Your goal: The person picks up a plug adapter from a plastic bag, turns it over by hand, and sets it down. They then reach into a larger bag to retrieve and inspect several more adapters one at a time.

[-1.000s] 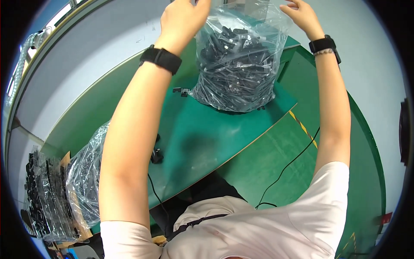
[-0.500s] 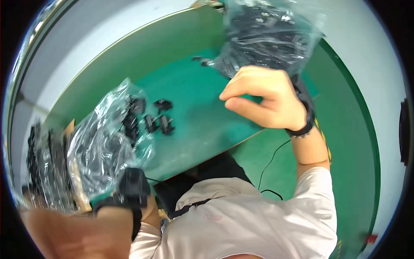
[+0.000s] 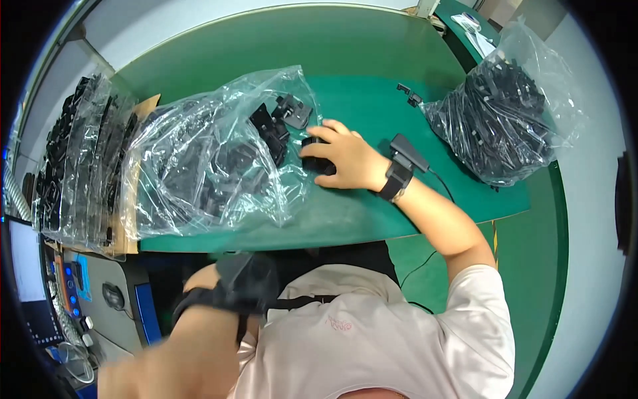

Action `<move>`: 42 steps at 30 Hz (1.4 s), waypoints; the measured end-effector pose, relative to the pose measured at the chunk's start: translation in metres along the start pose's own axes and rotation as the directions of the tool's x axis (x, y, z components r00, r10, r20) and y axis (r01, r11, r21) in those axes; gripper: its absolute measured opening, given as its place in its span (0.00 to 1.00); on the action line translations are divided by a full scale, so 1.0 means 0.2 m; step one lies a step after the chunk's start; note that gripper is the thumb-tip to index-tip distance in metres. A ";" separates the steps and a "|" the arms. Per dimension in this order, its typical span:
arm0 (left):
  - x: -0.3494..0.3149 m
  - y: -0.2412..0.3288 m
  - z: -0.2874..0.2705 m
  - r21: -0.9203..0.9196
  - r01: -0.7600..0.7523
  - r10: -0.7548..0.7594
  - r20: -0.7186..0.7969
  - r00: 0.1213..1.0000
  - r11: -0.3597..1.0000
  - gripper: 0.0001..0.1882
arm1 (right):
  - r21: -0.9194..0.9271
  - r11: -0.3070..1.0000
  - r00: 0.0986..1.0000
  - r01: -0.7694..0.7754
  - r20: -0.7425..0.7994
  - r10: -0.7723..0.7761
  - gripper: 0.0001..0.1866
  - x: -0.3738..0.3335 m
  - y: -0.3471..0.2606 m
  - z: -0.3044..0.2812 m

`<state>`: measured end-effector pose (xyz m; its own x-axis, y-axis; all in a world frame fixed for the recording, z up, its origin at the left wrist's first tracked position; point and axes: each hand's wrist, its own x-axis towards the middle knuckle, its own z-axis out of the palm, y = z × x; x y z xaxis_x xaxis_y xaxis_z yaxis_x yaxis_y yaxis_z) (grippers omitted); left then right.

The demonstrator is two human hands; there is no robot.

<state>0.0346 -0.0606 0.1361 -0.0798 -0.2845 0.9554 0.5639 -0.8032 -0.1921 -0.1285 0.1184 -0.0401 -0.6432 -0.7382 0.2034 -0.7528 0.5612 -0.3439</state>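
My right hand point(image 3: 352, 157) curls over a black plastic part point(image 3: 318, 156) on the green table, at the mouth of a clear plastic bag point(image 3: 199, 159). Its fingertips are on the part, partly covering it. Just beyond lie another black plastic part point(image 3: 292, 111) and a few dark pieces point(image 3: 271, 133), seen through the film. Low at the left, my left hand point(image 3: 203, 278) shows only a small patch behind its wrist device point(image 3: 247, 282). Its fingers are hidden and the forearm is smeared by motion.
A second clear bag point(image 3: 498, 120), full of thin black pieces, stands at the right, with small black parts point(image 3: 411, 95) beside it. Bagged black parts point(image 3: 83, 159) are stacked at the left by a cardboard edge point(image 3: 130, 199). A computer mouse point(image 3: 113, 296) lies lower left.
My right hand has gone from near the right bag to the black part by the left bag, and its fingers now close on it. The whole view has shifted. My left arm has moved rightward.
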 end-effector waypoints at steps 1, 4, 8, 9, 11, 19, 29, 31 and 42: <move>-0.11 0.47 -0.11 0.572 0.268 -0.354 0.042 0.934 0.776 0.08 | 0.008 1.000 1.000 -0.015 -0.008 0.015 0.22 0.02 -0.06 -0.02; -0.21 -0.18 -0.29 0.639 0.716 -0.597 -0.467 0.652 0.283 0.10 | 0.052 0.998 0.979 -0.025 -0.199 0.035 0.17 -0.01 0.02 0.05; -0.60 -0.40 -0.73 0.895 0.367 -0.710 -0.429 0.559 -0.252 0.35 | 0.145 0.989 0.882 0.012 -0.467 0.058 0.18 0.00 0.09 -0.10; -0.60 -0.41 -0.73 0.898 0.365 -0.709 -0.424 0.564 -0.246 0.35 | 0.145 0.989 0.900 0.033 -0.435 0.034 0.19 -0.01 0.06 -0.17; -0.62 -0.40 -0.71 0.542 0.825 -0.806 -0.555 0.208 -0.161 0.39 | 0.132 0.987 0.915 0.091 -0.403 -0.031 0.18 0.03 0.00 -0.19; -0.58 -0.38 -0.69 -0.502 0.846 -0.750 -0.627 -0.213 0.179 0.20 | 0.956 -0.148 0.862 0.254 -0.154 0.484 0.23 -0.06 -0.03 -0.30; -0.58 -0.37 -0.56 -0.209 0.976 -0.669 -0.734 -0.114 0.063 0.23 | 0.990 0.058 0.933 0.127 -0.139 0.333 0.32 -0.03 -0.05 -0.19; -0.56 -0.36 -0.58 -0.170 0.983 -0.631 -0.771 -0.091 0.065 0.19 | 0.989 0.127 0.944 0.068 -0.106 0.313 0.32 -0.05 -0.04 -0.17; -0.63 -0.39 -0.55 -0.494 0.820 -0.683 -0.707 -0.185 0.289 0.17 | 0.887 -0.282 0.685 0.366 -0.052 0.726 0.15 0.02 0.02 -0.17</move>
<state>-0.0896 -0.0190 0.0065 -0.9512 0.2312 -0.2043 -0.3085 -0.7244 0.6165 -0.1383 0.1298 -0.0090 -0.9949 -0.0786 -0.0624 0.1004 -0.7604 -0.6416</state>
